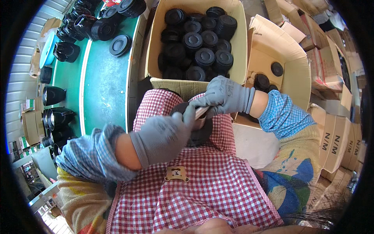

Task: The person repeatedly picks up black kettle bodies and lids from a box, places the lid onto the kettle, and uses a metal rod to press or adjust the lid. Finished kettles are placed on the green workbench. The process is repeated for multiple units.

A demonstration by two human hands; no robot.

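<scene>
Both my hands wear grey gloves and meet above my lap. My right hand [224,97] is closed round a pale, narrow, flat-looking strip [201,112], whose exact kind I cannot make out. Close beside it, my left hand [161,138] is closed and slightly blurred, its thumb raised against the strip's near end. What its fingers grip is hidden. Under the hands a black round part [201,134] rests between my thighs on the red-and-white checked apron [194,183], mostly covered by the gloves.
Ahead stands a cardboard box [238,46] of stacked black round lids. A second box [290,52] to its right holds a few black pieces. At left, a green-topped table [103,93] carries black lids [120,45] and black jug-like parts [66,52]. Cartons [331,144] are piled at right.
</scene>
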